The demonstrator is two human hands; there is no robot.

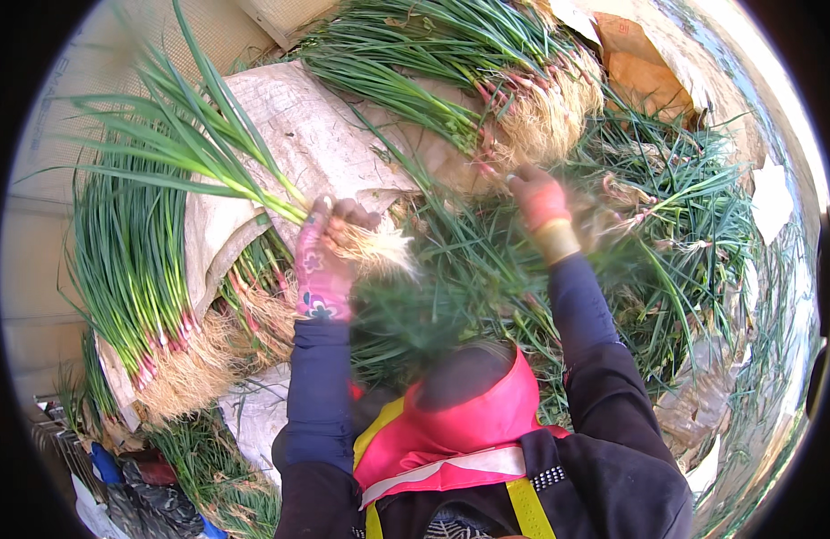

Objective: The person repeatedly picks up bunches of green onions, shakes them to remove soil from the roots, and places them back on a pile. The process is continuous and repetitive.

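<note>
My left hand (331,232), in a flowered pink glove with bare fingertips, is closed around the lower stems of a few green onions (277,199). Their leaves fan out to the upper left and their pale roots hang to the right of the fingers. Off to the right, my right hand (537,195), in a reddish glove with a yellow cuff, is blurred. It is beside the roots of a large bundle of green onions (455,81) with reddish bases; whether its fingers hold anything does not show. Loose green onions (684,195) lie in a tangled heap below and right of it.
A neat row of green onions (129,249) with long roots stands at the left beside a light cloth sheet (300,128). An open brown paper sack (641,74) lies at the upper right. Clear plastic (698,397) is at the lower right, more onion greens (206,458) at the lower left.
</note>
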